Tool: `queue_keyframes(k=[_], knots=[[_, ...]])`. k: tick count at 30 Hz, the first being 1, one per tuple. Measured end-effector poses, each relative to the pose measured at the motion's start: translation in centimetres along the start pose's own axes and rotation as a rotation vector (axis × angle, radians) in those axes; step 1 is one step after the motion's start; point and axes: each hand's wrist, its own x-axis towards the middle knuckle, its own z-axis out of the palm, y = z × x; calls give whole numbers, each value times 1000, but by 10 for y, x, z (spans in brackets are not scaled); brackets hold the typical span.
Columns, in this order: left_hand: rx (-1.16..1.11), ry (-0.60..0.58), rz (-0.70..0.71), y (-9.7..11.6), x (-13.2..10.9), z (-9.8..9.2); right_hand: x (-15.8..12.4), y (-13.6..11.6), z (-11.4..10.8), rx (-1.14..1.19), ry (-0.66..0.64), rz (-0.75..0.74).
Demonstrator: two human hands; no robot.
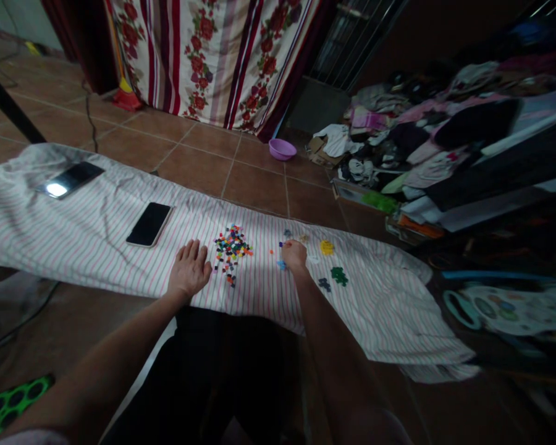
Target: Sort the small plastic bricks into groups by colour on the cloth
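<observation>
My left hand (189, 271) lies flat on the striped cloth (120, 259), fingers stretched out, just left of a mixed heap of small coloured cubes (234, 245). To the right of the heap, my right hand (294, 254) is closed in a pinch. A tiny dark blue cube (280, 245) shows at its fingertips; whether it is held I cannot tell. Around this hand are single-colour clusters: light blue (282, 265), grey-blue (287, 233), tan (304, 238), yellow pieces (327, 247), green pieces (339, 276) and dark grey pieces (324, 284). White pieces (313, 258) are partly hidden behind the hand.
A black-screened phone (149, 224) lies left of my left hand. Farther left is a dark device (71, 180) with a bright reflection. Beyond the cloth, a purple basin (282, 149) stands on the tiled floor. Piled clothes (384, 123) fill the right side.
</observation>
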Motion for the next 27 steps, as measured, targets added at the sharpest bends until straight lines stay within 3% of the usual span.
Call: queue_keyframes(k=[27], knots=[[43,-24,18,0,0,-1,-6,8,7,109,-29,-28]])
